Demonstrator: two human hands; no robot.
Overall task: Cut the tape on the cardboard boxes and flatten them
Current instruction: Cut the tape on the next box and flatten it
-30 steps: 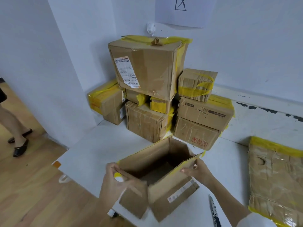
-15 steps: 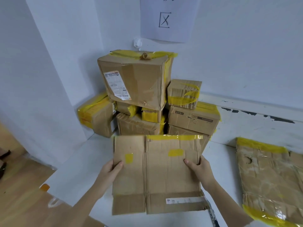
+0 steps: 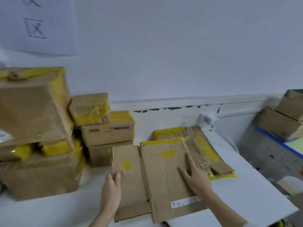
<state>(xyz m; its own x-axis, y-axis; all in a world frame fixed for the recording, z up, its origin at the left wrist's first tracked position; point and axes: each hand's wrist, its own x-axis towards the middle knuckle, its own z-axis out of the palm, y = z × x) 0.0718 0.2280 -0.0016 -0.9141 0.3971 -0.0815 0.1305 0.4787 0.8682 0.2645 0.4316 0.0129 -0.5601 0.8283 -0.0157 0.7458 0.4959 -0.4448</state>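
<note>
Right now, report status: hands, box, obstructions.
Left hand grips flattened box at its left edge. Right hand flat on top. Taped boxes stacked left, touching nothing.

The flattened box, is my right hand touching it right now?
Touching. The head view shows the right hand lying open, fingers spread flat on the flattened box, no gap visible beneath them.

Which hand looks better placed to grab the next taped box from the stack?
Left, probably. The left hand grips the flattened box on the side nearest the taped stack; the right hand lies flat farther away.
</note>
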